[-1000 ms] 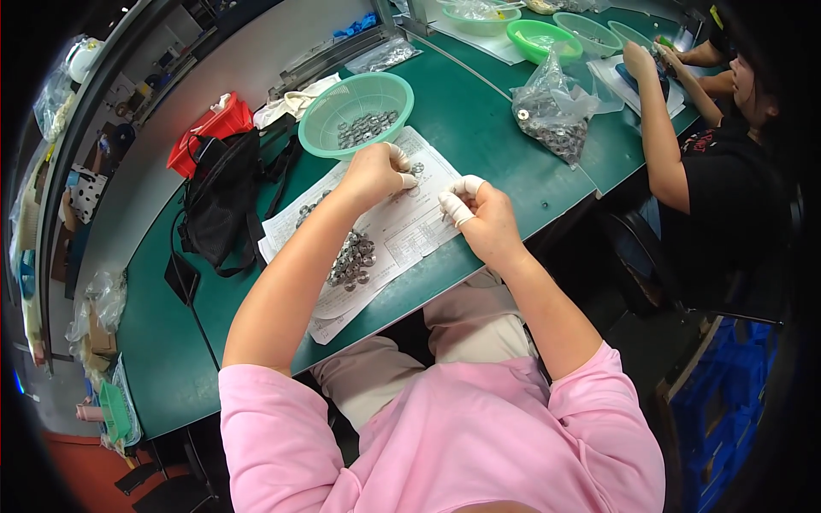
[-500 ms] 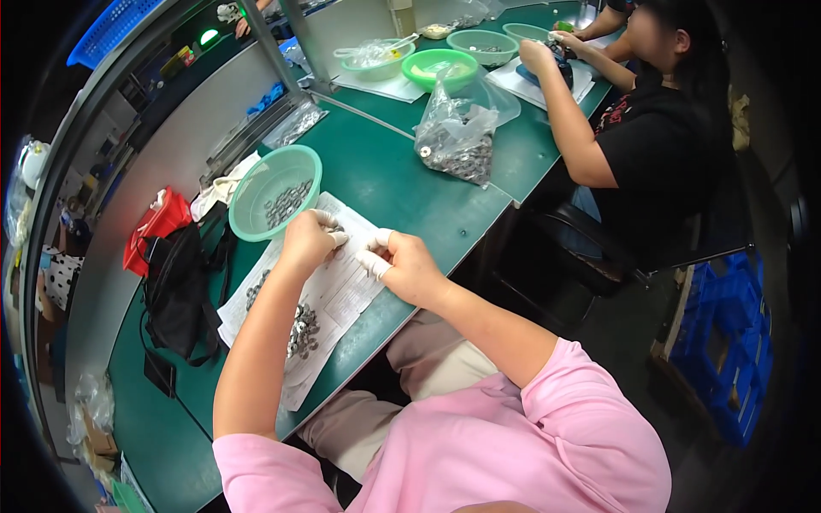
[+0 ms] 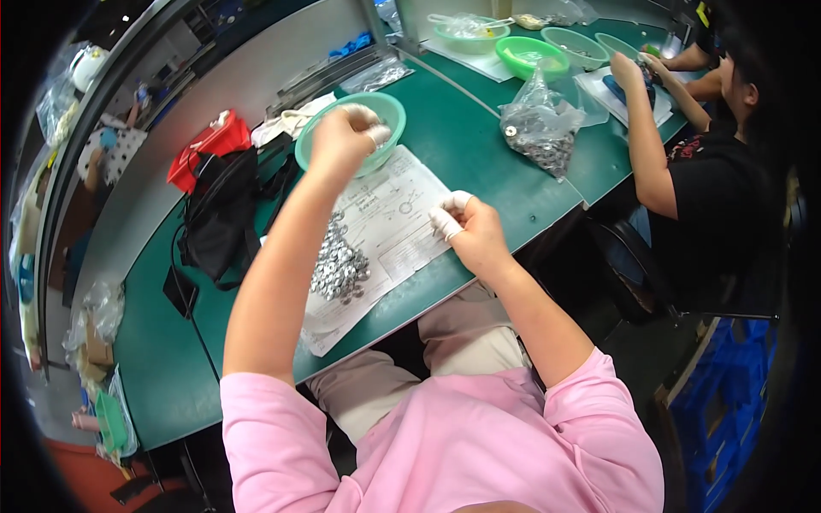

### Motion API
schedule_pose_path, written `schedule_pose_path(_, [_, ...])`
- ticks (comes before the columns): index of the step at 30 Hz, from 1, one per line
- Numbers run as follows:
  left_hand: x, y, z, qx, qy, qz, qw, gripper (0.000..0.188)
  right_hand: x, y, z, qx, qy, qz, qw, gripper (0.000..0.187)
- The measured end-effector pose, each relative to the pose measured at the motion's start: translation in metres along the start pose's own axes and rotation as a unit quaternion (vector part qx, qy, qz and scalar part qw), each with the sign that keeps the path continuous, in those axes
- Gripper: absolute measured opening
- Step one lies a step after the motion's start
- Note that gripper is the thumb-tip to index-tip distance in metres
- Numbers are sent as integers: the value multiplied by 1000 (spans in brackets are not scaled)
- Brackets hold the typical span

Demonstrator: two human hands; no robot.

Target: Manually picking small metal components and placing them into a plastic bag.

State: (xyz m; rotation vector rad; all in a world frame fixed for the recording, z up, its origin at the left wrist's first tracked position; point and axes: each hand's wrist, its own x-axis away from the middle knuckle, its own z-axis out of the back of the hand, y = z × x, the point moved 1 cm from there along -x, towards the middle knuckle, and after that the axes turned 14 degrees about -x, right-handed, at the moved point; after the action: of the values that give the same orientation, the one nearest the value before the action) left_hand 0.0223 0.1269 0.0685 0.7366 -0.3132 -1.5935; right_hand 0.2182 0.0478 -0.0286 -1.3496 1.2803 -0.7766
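Note:
My left hand [image 3: 342, 141] hangs over the pale green bowl [image 3: 396, 115], its white-covered fingertips bent together; whatever they hold is hidden. Hand and forearm block most of the bowl's inside. Above the right edge of the printed paper sheets [image 3: 402, 222] is my right hand [image 3: 475, 235], thumb and index finger curved with a small gap between the white-covered tips. Nothing shows in that gap. Small round metal parts [image 3: 340, 267] lie heaped on the sheets, partly behind my left forearm.
A black bag [image 3: 218, 214] and a red container [image 3: 209, 150] sit left of the bowl. Farther right stand a clear bag of metal parts [image 3: 547, 141] and a bright green bowl [image 3: 532, 58]. A co-worker [image 3: 710, 188] sits at the right, hands over papers.
My left hand has moved from over the paper to above the bowl. My right hand stays near the sheets' right edge. The whole view has shifted, showing more of the metal heap.

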Motion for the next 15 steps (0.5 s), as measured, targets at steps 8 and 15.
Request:
schedule_pose_path(8, [28,-39,41,-91,42,16,995,31,0,-3,-1,-12,6,-6,1000,9])
schedule_pose_path(15, [110,-45,56,-161,-48,24,985,42,1,-10,-2,5,1,-3,1000,12])
